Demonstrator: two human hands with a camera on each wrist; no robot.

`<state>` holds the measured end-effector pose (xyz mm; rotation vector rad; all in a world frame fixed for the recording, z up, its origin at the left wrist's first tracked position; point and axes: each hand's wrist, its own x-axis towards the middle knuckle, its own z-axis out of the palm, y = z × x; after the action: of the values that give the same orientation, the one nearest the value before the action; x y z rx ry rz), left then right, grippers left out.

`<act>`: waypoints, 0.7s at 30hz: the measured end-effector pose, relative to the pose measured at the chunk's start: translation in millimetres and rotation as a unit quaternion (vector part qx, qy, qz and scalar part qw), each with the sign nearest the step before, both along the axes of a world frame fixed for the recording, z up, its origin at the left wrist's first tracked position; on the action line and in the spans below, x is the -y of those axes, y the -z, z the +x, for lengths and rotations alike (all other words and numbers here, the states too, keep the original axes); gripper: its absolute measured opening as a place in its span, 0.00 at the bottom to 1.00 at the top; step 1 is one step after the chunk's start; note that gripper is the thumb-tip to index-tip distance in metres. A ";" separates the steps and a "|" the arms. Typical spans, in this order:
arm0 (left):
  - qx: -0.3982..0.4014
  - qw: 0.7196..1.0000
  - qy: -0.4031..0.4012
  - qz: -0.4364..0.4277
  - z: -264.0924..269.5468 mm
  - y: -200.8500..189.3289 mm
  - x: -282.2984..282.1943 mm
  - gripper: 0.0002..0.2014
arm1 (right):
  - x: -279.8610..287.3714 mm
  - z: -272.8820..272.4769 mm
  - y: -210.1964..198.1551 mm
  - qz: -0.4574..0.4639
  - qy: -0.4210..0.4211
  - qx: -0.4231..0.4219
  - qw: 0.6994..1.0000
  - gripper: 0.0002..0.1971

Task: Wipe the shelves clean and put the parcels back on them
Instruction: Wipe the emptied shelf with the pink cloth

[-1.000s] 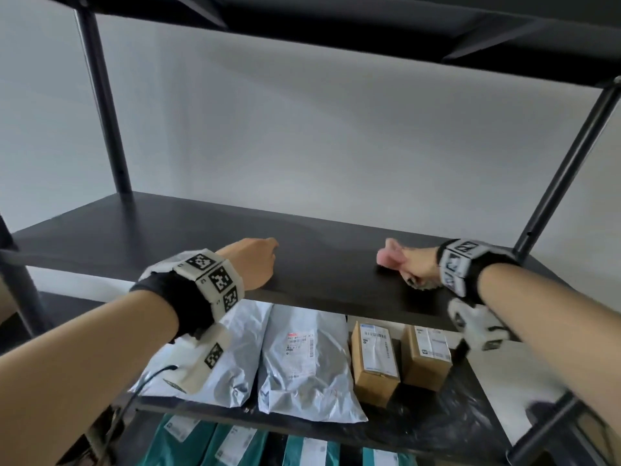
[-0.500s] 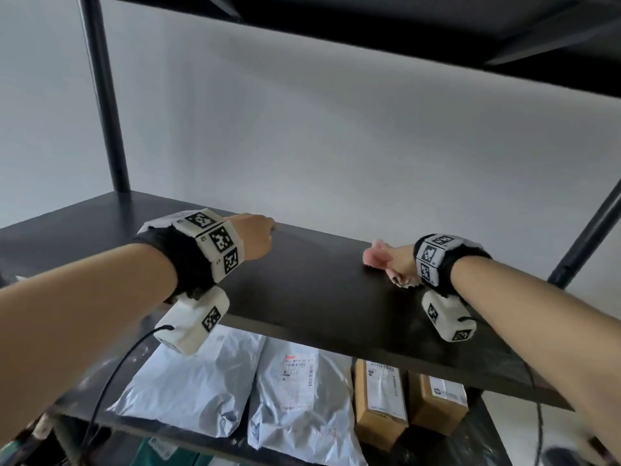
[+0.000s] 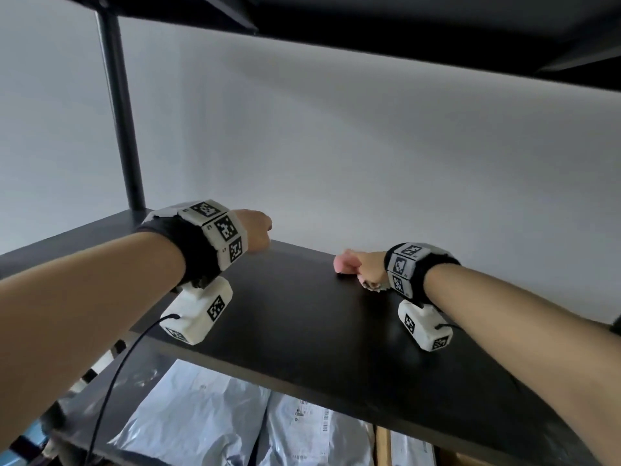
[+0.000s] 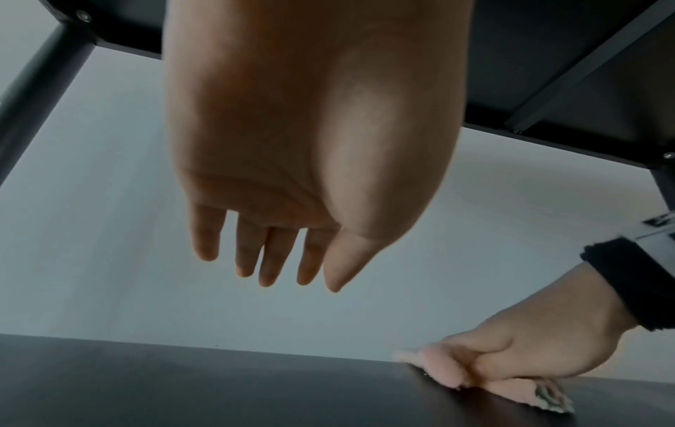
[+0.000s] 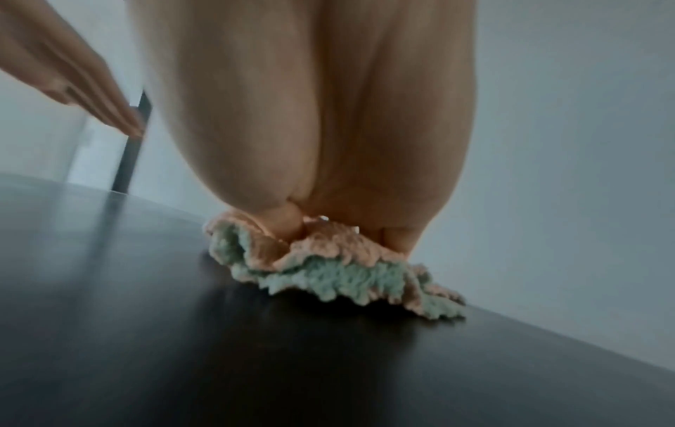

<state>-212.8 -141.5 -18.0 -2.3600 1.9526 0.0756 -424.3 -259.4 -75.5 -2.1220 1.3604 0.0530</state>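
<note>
Wiping was in hand. The right hand (image 3: 368, 267) pinched a pink-and-green cloth (image 5: 328, 268) against the dark shelf (image 3: 302, 314) near its far edge. The left hand (image 4: 292, 173) hovered, fingers straight, slightly spread. Parcels (image 3: 208, 415) lay on the lower shelf. The next stroke likely calls for steady downward pressure.

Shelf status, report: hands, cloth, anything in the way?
Right hand grips cloth, pressing it on shelf. Left hand open above shelf, fingers straight. Parcels below. Nothing blocking.
</note>
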 end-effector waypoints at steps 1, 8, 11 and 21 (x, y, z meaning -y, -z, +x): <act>0.001 1.000 -0.005 0.002 4.7 0.6 1.5 0.20 | -6.6 -7.5 -8.5 -0.011 0.014 -0.026 1.000 0.23; 0.017 0.998 -0.062 0.019 45.5 0.1 0.7 0.20 | -21.1 56.3 -1.7 -0.011 -0.141 -0.031 0.989 0.15; 0.014 0.996 -0.080 0.026 59.2 0.5 -2.0 0.20 | -23.5 110.5 0.7 -0.007 -0.175 -0.007 0.985 0.18; -0.014 0.988 -0.151 0.006 108.3 0.0 -33.3 0.21 | -0.4 158.3 -16.5 0.017 -0.136 0.013 0.991 0.20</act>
<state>-104.5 -108.2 -18.0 -2.6401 1.5825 0.1386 -266.0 -259.0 -59.0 -2.2577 1.0407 0.1574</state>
